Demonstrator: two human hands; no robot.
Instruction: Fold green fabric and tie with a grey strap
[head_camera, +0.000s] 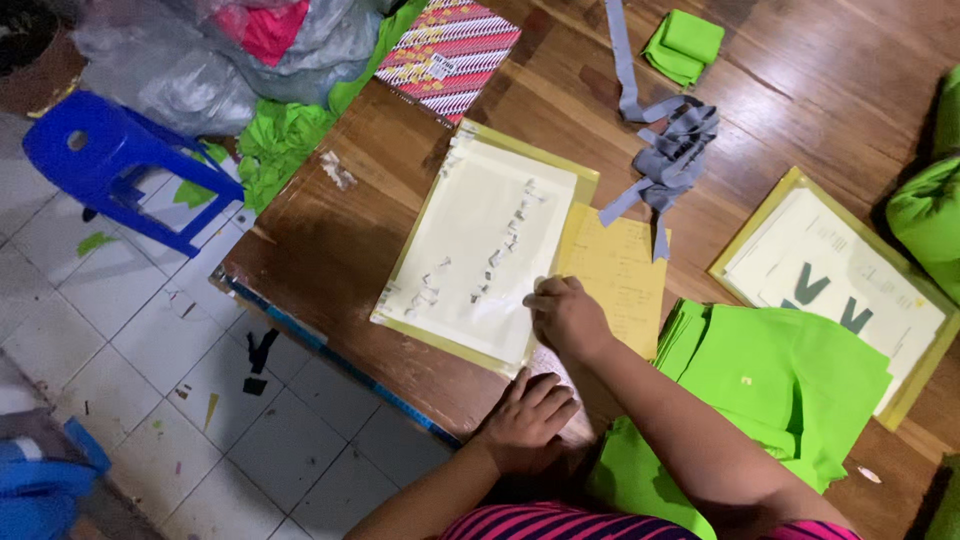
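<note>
- The person's body is cut off at the bottom edge; only a striped pink sleeve and two forearms show.
- The left hand lies flat on the desk edge at 6 o'clock, fingers spread and loose, gripping nothing; its palm is hidden beneath it.
- The right hand sits near centre, fingers curled down onto the lower right corner of the clear plastic sleeve; it seems to pinch the sleeve's edge, though the fingertips are hard to make out.
- The clear plastic sleeve lies flat at centre, its long axis running from 7 o'clock up to 1 o'clock, with a yellow-green border and a pale sheet inside carrying small grey scraps too small to read.
- A yellow paper sheet pokes out from under it at 3 o'clock, faint writing illegible.
- A second sleeve lies at 3 o'clock, partly covered by a stack of green fabric at 4 o'clock.
- Grey fabric strips tangle at 1 o'clock; a folded green piece sits above them.
- A red patterned notebook with a small white label lies at 12 o'clock.
- A blue plastic stool stands on the tiled floor at 10 o'clock.
</note>
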